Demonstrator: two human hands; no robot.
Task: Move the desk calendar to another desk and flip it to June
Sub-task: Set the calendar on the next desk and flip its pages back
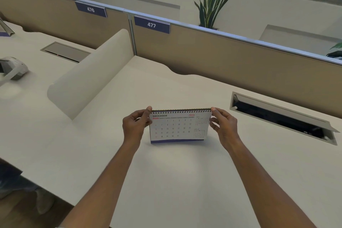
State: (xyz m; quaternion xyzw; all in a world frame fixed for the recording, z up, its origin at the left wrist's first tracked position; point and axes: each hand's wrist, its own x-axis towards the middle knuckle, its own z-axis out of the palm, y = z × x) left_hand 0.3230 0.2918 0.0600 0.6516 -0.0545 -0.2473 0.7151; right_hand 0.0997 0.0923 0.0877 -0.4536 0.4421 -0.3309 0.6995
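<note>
A spiral-bound desk calendar (178, 127) stands upright on the white desk (166, 181) marked 477, facing me. Its front page reads DECEMBER 2026, with a blue strip along the base. My left hand (136, 125) pinches the calendar's upper left corner, thumb at the spiral binding. My right hand (224, 126) pinches the upper right corner in the same way. The calendar's base appears to rest on the desk surface.
A rounded white divider (88, 79) separates this desk from desk 476 on the left, where a grey device (13, 68) lies. An open cable hatch (281, 116) sits at the right. Tan partition panels (222, 57) with plants behind them close the far side.
</note>
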